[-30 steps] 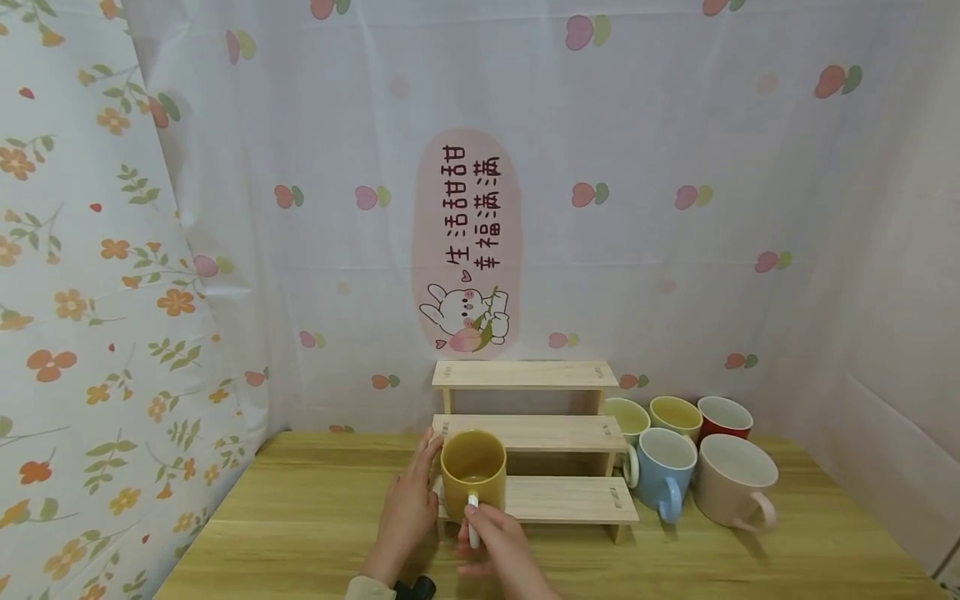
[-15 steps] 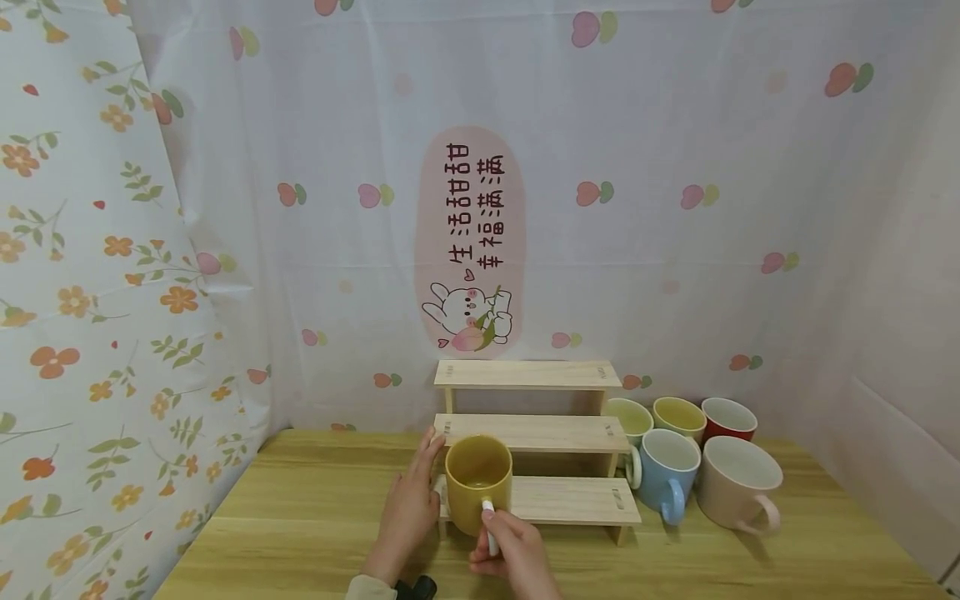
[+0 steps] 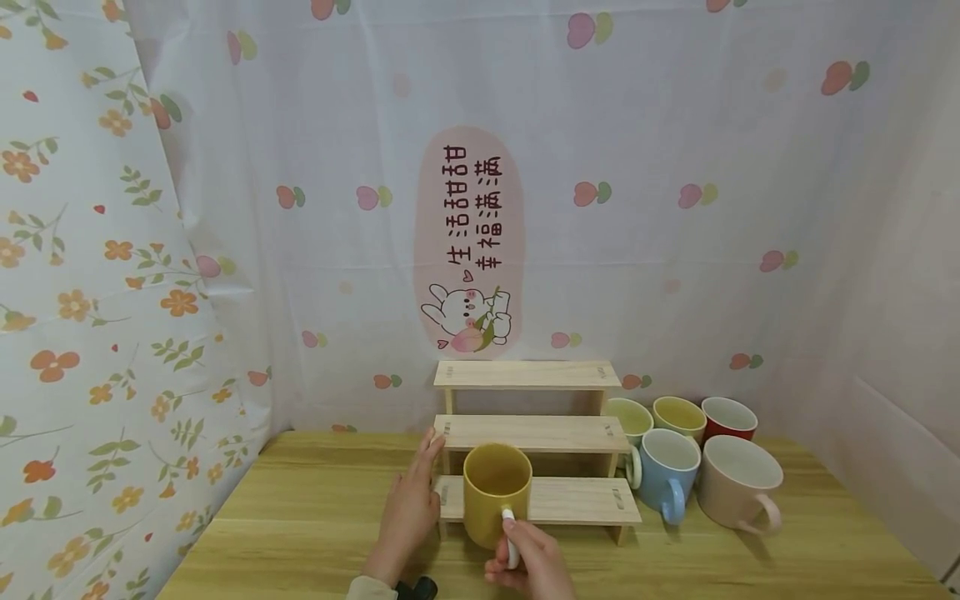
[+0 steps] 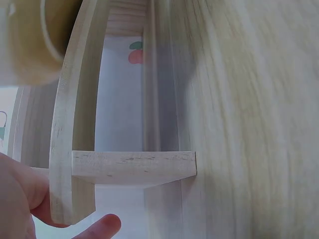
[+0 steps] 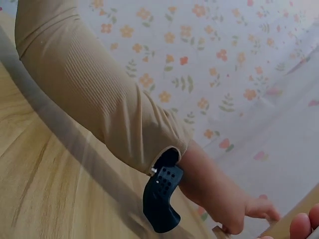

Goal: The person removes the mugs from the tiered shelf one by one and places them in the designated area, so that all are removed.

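A mustard-yellow mug with a white handle is upright in front of the lowest step of a three-step wooden rack, overlapping that step in the head view. My right hand pinches its handle between thumb and fingers. My left hand lies along the rack's left end, fingers stretched toward the middle step. In the left wrist view, a fingertip shows beside the end of the lowest plank, and the mug is cut off at upper left. The right wrist view shows mainly the left arm, with the mug out of sight.
Several mugs stand right of the rack: a blue mug, a pink mug, a red mug, a yellow mug and a pale green mug. A patterned curtain hangs behind the wood-grain table.
The right hand has carried the yellow mug rightward and a little toward me, along the front of the lowest step. The left hand has stayed at the rack's left end.
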Demonstrator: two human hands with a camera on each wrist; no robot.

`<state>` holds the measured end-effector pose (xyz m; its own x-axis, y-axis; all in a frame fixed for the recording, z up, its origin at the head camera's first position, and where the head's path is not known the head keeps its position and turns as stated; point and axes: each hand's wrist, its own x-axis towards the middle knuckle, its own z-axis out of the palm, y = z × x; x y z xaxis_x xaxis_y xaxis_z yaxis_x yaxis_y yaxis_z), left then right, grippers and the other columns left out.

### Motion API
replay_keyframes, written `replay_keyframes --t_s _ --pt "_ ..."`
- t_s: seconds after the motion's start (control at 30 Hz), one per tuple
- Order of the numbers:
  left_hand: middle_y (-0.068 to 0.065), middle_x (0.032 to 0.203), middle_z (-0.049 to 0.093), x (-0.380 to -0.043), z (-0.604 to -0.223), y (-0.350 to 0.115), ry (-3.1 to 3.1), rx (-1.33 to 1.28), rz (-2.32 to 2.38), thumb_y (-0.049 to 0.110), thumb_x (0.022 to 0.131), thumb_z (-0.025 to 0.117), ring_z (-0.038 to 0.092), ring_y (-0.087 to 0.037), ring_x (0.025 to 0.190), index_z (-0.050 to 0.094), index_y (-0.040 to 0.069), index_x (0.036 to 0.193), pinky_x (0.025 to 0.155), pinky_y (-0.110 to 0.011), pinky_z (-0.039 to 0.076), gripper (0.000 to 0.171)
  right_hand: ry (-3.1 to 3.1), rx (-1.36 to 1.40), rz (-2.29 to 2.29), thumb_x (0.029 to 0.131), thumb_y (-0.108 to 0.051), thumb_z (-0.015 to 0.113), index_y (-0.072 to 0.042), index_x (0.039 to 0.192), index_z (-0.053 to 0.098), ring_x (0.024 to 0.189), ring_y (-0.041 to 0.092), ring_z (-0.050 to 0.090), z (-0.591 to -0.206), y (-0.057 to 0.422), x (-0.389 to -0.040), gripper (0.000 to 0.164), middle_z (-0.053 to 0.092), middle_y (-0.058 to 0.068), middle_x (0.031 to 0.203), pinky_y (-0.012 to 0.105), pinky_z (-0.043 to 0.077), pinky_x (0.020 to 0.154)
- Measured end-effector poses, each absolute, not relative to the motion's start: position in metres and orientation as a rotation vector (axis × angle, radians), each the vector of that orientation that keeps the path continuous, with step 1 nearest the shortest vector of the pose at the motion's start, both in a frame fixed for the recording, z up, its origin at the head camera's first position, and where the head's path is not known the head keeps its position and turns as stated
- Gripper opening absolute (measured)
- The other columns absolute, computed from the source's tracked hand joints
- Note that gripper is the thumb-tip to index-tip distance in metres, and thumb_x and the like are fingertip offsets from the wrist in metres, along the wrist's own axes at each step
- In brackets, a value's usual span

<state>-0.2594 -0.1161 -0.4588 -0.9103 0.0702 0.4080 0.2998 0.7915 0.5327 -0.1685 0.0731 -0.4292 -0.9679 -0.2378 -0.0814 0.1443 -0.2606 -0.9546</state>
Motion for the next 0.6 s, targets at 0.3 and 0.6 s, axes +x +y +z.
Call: replay_keyframes --t_s 0.3,0.6 --pt "-0.001 0.158 0.027 -0.261 -0.459 -0.115 -2.628 -0.283 -0.862 -0.013 0.074 0.055 0.063 -0.015 0.070 0.036 0.021 0.146 0.099 -0.072 0.031 0.082 1.796 -0.053 -2.266 0.099 -0.027 0.039 -0.014 0.069 0.051 0.073 0.008 0.066 -0.428 0.102 -0.163 0.035 0.052 -0.004 0.071 0.026 0.057 0.072" --pt "-0.004 0.157 0.029 -0.262 -0.460 -0.115 -2.603 -0.316 -0.865 -0.014 0.074 0.055 0.042 -0.001 0.051 0.036 0.020 0.146 0.098 -0.073 0.032 0.082 1.809 -0.159 -2.236 0.100 -0.022 0.028 -0.016 0.068 0.050 0.076 0.007 0.066 -0.430 0.140 -0.161 0.039 0.051 -0.003 0.070 0.025 0.056 0.076"
